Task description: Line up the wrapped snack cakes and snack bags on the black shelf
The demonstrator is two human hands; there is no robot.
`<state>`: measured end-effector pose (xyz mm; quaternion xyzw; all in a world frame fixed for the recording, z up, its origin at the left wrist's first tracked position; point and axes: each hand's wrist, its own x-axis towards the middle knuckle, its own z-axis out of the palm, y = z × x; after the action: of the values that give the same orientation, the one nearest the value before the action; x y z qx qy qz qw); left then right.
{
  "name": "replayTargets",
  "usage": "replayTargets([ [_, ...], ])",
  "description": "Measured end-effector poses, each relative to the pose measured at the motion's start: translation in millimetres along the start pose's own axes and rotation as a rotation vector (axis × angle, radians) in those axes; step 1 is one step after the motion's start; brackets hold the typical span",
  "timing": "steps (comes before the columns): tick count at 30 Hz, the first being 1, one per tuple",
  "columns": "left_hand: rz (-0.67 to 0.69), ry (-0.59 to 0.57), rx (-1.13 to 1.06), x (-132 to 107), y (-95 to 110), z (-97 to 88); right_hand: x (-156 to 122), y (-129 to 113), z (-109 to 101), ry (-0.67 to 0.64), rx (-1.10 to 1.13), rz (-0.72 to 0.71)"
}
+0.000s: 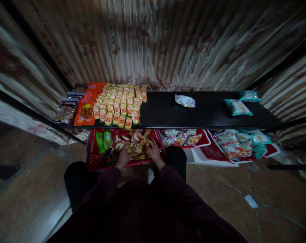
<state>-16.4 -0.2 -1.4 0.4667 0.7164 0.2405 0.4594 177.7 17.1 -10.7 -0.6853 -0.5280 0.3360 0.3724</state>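
Note:
Both hands are down in a red plastic basket point(92, 158) in front of my knees. My left hand point(123, 157) is at the near side of a pile of small wrapped snack cakes point(136, 148). On the pile's right side is my right hand point(154, 151). The fingers of both hands are partly lost among the wrappers, and dim light blurs them. Two green packets point(103, 140) lie at the basket's left end, with a dark packet point(107, 156) below them. On the black shelf point(160, 109) above, many yellow wrapped cakes point(120, 104) stand in close rows.
Left on the shelf are an orange snack bag point(88, 104) and dark bags point(67, 109). A white packet point(185, 101) and teal bags point(237, 107) lie to the right. Below stand more red baskets point(211, 153) of snack bags. A pleated curtain point(158, 44) hangs behind.

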Motion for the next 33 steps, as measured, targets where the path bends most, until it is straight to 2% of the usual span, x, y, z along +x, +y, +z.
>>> replayTargets([
  [3, -0.072, 0.015, 0.018, 1, -2, -1.0, -4, -3, 1, 0.125, -0.086, -0.067],
  [8, -0.046, 0.06, -0.014, 6, -4, -1.7, -7, -5, 1, 0.102, -0.138, -0.079],
  [13, -0.048, 0.083, -0.402, 11, -13, 1.7, -7, -5, 1, 0.06, -0.148, -0.045],
  [18, -0.086, 0.028, -0.511, 13, -16, 5.3, -9, -10, 1, 0.031, -0.128, -0.07],
  [22, -0.149, -0.03, -0.593, 8, -9, 3.2, -13, -16, 0, 0.026, -0.136, -0.14],
  [25, -0.203, -0.082, -0.72, 0, 0, 0.3, -17, -22, 2, -0.025, -0.118, -0.199],
  [29, -0.184, -0.164, -0.845, -12, 14, 0.8, -25, -29, 8, -0.036, -0.049, -0.288],
  [33, -0.16, -0.173, -0.923, -21, 26, 7.2, -32, -33, 13, -0.056, -0.003, -0.225],
])
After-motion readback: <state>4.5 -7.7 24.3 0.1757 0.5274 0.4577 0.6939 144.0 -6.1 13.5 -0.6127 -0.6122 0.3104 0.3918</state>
